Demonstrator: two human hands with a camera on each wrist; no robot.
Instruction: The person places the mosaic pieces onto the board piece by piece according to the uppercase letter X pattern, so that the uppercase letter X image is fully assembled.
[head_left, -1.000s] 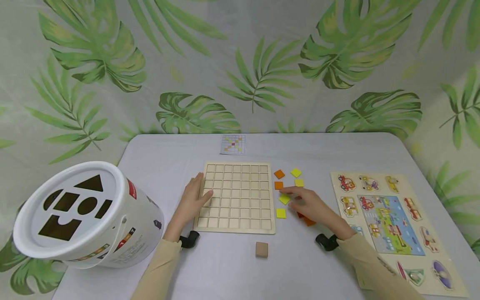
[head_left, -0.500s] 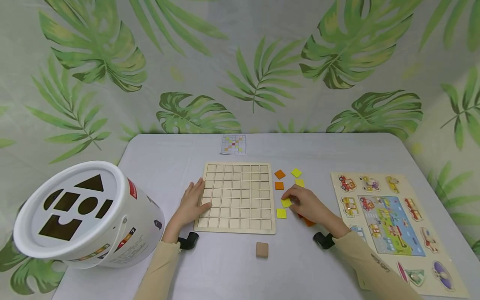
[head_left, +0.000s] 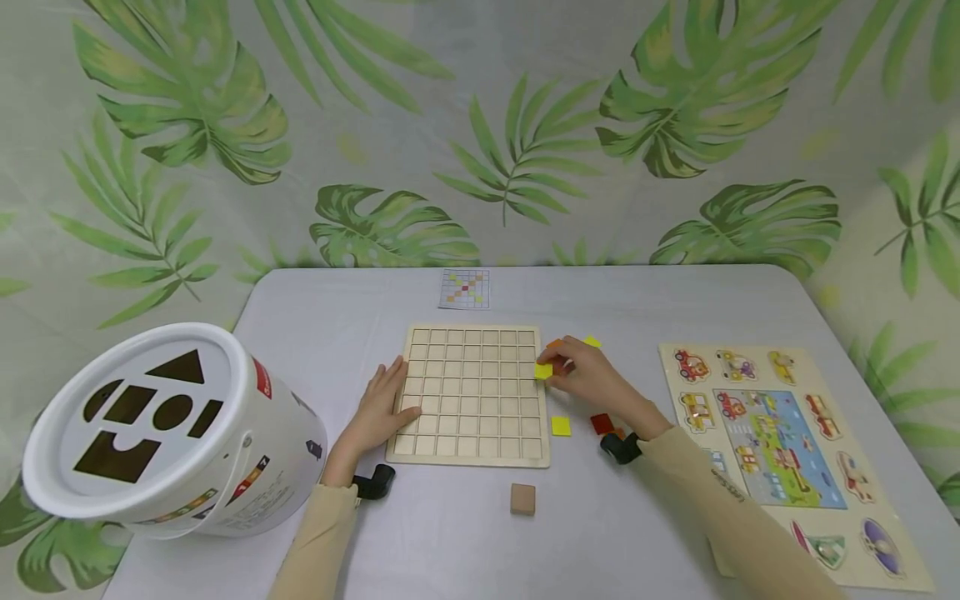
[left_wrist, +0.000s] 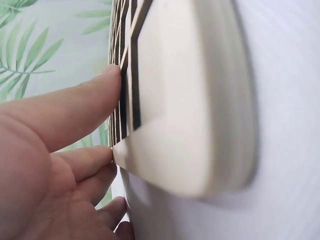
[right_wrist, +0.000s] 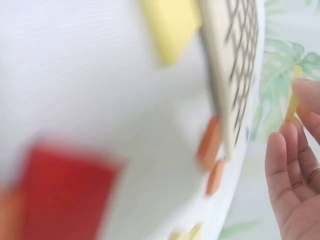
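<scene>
Between the thumb and fingertips of my right hand (head_left: 588, 379) is a yellow square tile (head_left: 543, 371), held over the right edge of a wooden grid board (head_left: 472, 392). In the right wrist view the pinched tile (right_wrist: 294, 100) appears edge-on, above the table. My left hand (head_left: 378, 408) rests along the board's left edge, thumb on top and fingers fairly straight against the side. Loose tiles lie right of the board: a yellow tile (head_left: 561, 426), a red tile (head_left: 602, 424), and, partly behind my right hand, an orange tile (head_left: 553, 343) and another yellow tile (head_left: 593, 342).
A small card with a coloured grid pattern (head_left: 464, 289) lies behind the board. In front sits a wooden cube (head_left: 522, 499). At left stands a white bucket (head_left: 277, 450) with shaped holes in its lid; at right lies a picture puzzle board (head_left: 780, 450).
My right hand has taken a yellow tile from the group at the right and carried it left to the board's edge. My left hand slid slightly down the board's side, then stayed.
</scene>
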